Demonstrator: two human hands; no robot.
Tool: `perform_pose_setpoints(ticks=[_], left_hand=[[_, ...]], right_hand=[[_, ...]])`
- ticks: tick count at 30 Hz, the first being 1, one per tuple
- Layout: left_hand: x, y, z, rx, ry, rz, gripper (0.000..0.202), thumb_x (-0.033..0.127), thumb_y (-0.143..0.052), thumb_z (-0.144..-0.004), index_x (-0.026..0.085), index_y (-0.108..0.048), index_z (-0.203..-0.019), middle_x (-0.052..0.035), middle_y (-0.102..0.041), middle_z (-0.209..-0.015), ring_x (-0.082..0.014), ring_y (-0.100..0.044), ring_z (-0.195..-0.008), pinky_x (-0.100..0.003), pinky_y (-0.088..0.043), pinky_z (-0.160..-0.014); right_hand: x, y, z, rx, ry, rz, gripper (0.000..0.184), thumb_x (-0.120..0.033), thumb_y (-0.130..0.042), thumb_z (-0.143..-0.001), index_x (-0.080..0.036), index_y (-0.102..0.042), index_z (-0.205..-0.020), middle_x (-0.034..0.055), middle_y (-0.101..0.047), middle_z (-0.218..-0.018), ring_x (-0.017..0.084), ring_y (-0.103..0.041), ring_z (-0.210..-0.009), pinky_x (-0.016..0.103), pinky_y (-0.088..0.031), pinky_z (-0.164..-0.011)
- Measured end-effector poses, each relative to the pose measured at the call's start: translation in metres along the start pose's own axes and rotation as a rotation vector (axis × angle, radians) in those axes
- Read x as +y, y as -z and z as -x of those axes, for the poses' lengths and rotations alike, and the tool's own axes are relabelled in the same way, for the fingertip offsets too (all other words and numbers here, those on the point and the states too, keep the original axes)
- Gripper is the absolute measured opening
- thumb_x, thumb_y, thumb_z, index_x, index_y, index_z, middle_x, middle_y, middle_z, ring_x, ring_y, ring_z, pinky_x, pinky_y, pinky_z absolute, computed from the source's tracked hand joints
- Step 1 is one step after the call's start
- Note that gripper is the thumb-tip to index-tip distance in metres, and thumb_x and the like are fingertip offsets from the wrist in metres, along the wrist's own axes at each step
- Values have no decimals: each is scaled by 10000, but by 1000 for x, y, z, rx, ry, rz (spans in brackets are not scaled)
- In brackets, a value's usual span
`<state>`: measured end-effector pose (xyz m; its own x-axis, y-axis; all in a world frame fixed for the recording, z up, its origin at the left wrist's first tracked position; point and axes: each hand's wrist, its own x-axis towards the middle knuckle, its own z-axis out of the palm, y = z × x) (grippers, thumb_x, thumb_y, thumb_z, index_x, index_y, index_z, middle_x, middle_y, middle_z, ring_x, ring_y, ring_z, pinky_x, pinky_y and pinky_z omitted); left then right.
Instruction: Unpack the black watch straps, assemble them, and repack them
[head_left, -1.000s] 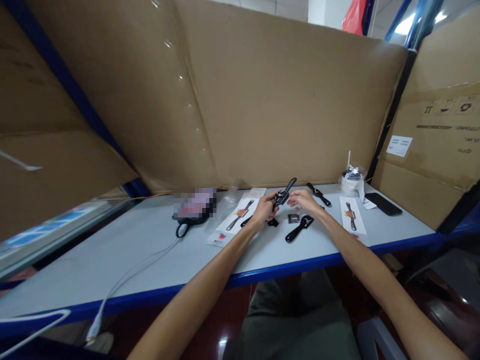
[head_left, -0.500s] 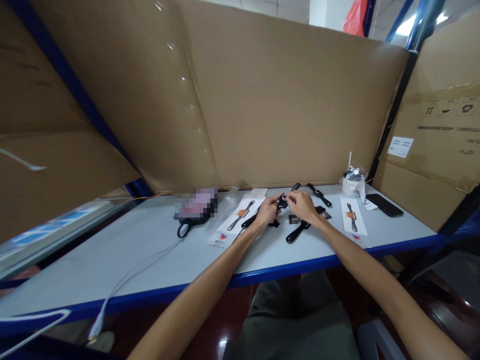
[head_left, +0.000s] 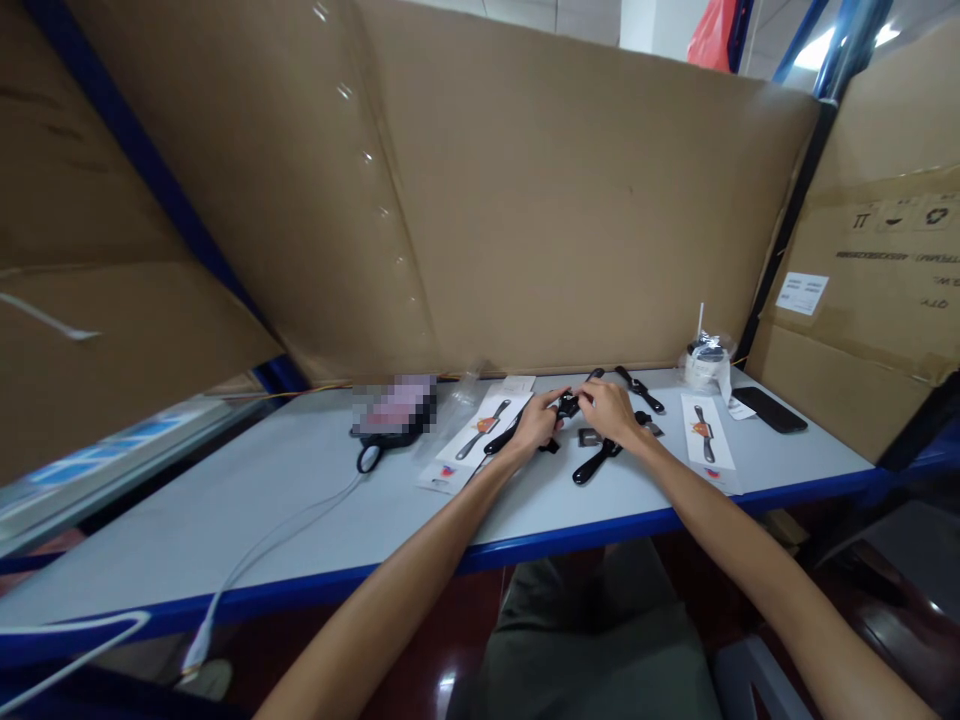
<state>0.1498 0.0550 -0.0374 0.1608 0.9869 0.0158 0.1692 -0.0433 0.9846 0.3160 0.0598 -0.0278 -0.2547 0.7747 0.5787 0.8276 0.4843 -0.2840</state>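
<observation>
A black spokeshave (head_left: 568, 405) with two long handles is held slantwise above the table. My left hand (head_left: 537, 421) is closed around its middle, with one handle sticking out to the lower left. The fingers of my right hand (head_left: 606, 408) pinch at the middle of the same spokeshave; whatever small part lies between the fingertips is hidden. Just below my right hand lies another spokeshave (head_left: 596, 466), partly covered by the hand. Small flat metal blades, one a dark square blade (head_left: 589, 437), are beside it. A third spokeshave (head_left: 640, 389) rests behind my right hand.
Printed cards picturing a spokeshave lie left (head_left: 480, 432) and right (head_left: 703, 435) of my hands. A phone (head_left: 769, 409) and a wrapped cup with a straw (head_left: 703, 364) are at the right. A dark device with a cable (head_left: 394, 430) sits left. Cardboard walls (head_left: 570, 200) enclose the table.
My right hand has shifted very slightly to the right at the middle of the spokeshave. My left hand keeps its hold, and the things on the table stay put.
</observation>
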Motion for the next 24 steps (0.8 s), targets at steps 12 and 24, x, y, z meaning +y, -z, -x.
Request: perform_pose_setpoints(ticks=[12,24], left_hand=[[0,-2,1,-7,-6,-13,583,205,-497,-904,141,-552,-1482,55,-451,-531,-73,-300,-386,-171,-172,-389],[-1,2,0,-30,-31,-20,614,203,-513,-898,153,-528,-1510,58,-464,-538,-76,-323,-402,-172,-205,-418]], right_hand=[[-6,2,3,-49,54,-32,376,-141,-544,-924,-273,-800,-1166,41,-778,-1023,214,-699,-929,295,-495,-835],[-1,2,2,19,57,-16,389,-106,-544,-879,-234,-737,-1191,55,-766,-1133,222,-695,-956,298,-486,-816]])
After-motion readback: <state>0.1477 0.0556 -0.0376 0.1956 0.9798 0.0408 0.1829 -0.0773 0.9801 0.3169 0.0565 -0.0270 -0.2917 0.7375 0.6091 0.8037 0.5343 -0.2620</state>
